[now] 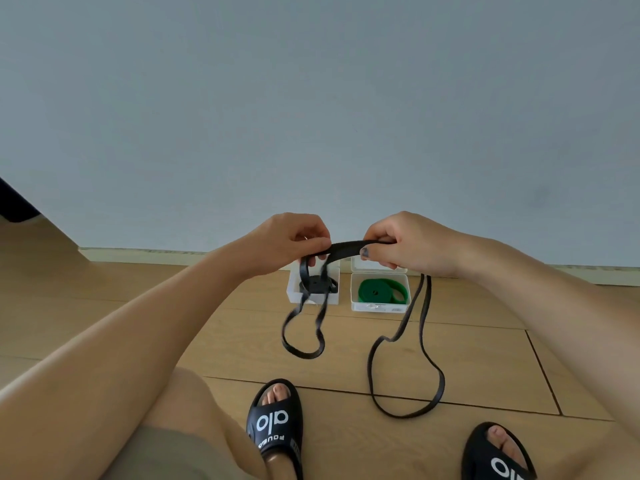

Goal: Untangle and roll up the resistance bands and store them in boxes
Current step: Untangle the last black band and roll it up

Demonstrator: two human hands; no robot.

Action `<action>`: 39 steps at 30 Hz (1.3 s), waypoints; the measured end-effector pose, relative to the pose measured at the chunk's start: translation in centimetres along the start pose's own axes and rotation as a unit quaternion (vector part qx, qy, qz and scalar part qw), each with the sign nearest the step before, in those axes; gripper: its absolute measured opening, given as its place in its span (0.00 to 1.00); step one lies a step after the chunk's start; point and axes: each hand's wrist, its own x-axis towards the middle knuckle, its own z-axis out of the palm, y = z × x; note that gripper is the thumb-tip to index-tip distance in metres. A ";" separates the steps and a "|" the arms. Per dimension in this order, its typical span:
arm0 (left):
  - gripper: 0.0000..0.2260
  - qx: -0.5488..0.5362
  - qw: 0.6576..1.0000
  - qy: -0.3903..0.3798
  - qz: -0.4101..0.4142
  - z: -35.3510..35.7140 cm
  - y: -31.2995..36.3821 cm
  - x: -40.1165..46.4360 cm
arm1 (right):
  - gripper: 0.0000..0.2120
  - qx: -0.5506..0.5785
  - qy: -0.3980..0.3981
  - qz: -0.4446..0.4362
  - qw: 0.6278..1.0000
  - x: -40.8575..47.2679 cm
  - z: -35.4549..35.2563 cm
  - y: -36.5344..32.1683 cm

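Black resistance band (349,247) spans the gap between both hands, held above the wooden floor (485,358) in front of the wall (311,98). The left hand (291,237) pinches one part of the band between thumb and curled fingers; the right hand (408,242) grips another part, fingers curled round it and thumb on top. The section between the hands runs as a short, slightly arched flat strip.

Below the left hand, a short loop of the band hangs down and ends just above or on the floor; which of the two cannot be told. Below the right hand, a longer loop drops to the floor and lies there, near the right slipper (498,455). The left slipper (275,424) sits between the two loops, closer to the camera.

Two open white boxes stand side by side on the floor against the skirting, beyond the hands. The left box (294,296) holds a rolled black band (317,284), partly hidden by the hanging loop. The right box (379,306) holds a rolled green band (379,292).
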 end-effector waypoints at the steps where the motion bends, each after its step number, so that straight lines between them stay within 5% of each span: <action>1: 0.04 0.020 1.000 -0.004 0.001 -0.1 0.0 -0.1 | 0.10 0.000 -0.003 0.002 1.000 0.0 0.0 0.0; 10: 0.15 0.166 0.982 -0.079 0.044 0.7 0.4 -0.1 | 0.10 -0.017 -0.013 0.013 1.000 0.1 0.2 -0.1; 16: 0.15 0.041 0.993 -0.092 -0.064 0.9 -0.8 -0.1 | 0.11 -0.001 -0.018 0.001 1.000 0.0 0.2 0.1; 27: 0.10 -0.156 0.980 -0.027 -0.118 0.6 -1.2 0.1 | 0.11 0.033 -0.022 0.025 0.999 0.2 -0.5 1.0; 33: 0.04 0.122 0.990 -0.038 -0.060 0.5 -2.0 -0.1 | 0.11 0.012 -0.024 0.018 0.999 0.4 -0.2 0.9; 36: 0.02 0.098 0.990 0.013 -0.100 0.3 -2.7 0.0 | 0.11 0.034 -0.013 0.027 0.999 0.3 -0.7 1.1; 39: 0.09 0.029 0.988 -0.021 -0.151 0.5 -3.6 -0.1 | 0.12 0.030 -0.006 0.034 0.999 0.2 -0.8 1.2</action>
